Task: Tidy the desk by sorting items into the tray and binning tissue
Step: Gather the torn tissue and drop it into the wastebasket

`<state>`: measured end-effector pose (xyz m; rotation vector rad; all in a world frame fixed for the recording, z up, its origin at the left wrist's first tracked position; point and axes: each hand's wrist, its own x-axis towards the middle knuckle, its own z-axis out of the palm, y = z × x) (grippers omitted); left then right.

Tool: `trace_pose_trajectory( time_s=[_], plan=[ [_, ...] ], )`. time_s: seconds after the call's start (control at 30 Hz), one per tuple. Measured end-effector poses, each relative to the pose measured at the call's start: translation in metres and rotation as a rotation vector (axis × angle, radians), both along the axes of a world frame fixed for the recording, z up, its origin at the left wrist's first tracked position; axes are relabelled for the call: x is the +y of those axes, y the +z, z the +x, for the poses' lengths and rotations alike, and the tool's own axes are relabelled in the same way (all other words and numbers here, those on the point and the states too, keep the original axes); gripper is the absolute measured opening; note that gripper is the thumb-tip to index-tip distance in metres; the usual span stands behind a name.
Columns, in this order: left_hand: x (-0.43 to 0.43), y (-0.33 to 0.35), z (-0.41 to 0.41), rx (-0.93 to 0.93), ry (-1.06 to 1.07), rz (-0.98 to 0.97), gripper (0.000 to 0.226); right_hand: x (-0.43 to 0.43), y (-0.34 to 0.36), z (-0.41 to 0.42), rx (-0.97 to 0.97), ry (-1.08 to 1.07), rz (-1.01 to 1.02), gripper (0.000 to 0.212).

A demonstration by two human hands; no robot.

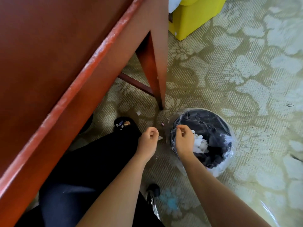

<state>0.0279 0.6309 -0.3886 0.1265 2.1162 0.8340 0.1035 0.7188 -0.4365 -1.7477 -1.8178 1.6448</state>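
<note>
Beside the desk (65, 63), on the patterned carpet (229, 79): a black bin (213, 122) with a clear liner, crumpled tissue (200, 143) already lying inside. Right hand (183, 138) above the bin's near rim, fingertips pinched together; cannot tell whether holding a shred or nothing. Left hand (150, 138) curled, nothing seen in it. Better to release over the middle of the bin, not at the rim. Then probably gather the small white scraps (159, 138) from the carpet just beside the left hand.
</note>
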Motion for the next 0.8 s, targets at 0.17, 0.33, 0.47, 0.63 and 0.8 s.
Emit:
trace_pose_trajectory(
  time_s=[0.17, 0.33, 0.47, 0.63, 0.8],
  plan=[
    [-0.013, 0.036, 0.002, 0.043, -0.174, 0.003, 0.033, -0.011, 0.035, -0.003, 0.082, 0.102, 0.059, 0.019],
    [-0.035, 0.088, 0.005, 0.187, -0.335, 0.026, 0.034, -0.016, 0.091, -0.002, 0.166, 0.22, 0.186, 0.02],
    [-0.058, 0.139, 0.014, 0.362, -0.389, 0.08, 0.034, -0.024, 0.144, 0.001, 0.315, 0.27, 0.298, 0.018],
    [-0.1, 0.222, 0.031, 0.559, -0.494, 0.124, 0.03, -0.038, 0.219, 0.005, 0.512, 0.413, 0.476, 0.015],
    [-0.15, 0.308, 0.044, 0.767, -0.565, 0.158, 0.032, -0.072, 0.297, 0.001, 0.75, 0.558, 0.596, 0.017]
  ],
)
